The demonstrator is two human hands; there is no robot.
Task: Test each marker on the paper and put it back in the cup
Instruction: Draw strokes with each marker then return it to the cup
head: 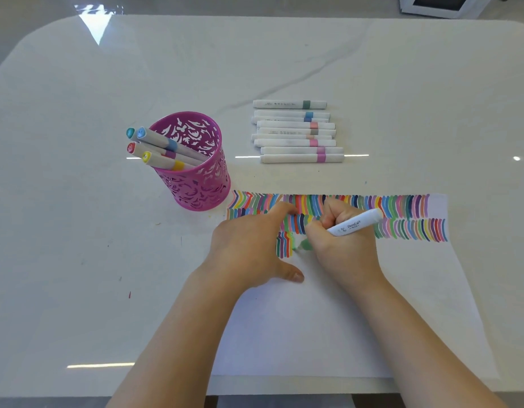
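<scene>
My right hand (pixel 341 241) grips a white marker (pixel 355 222) with a green collar, its tip touching the paper (pixel 358 313) beside a short row of coloured strokes. My left hand (pixel 249 248) lies flat on the paper's left part, fingers spread, holding nothing. Rows of many-coloured strokes cover the sheet's top edge. A pink perforated cup (pixel 196 163) stands to the upper left with several markers (pixel 157 147) leaning out of it. More white markers (pixel 296 132) lie side by side on the table beyond the paper.
The white marble-look table (pixel 78 231) has a few small ink specks left of the paper. Its near edge runs along the bottom of the view. A white device (pixel 440 5) sits at the far right corner.
</scene>
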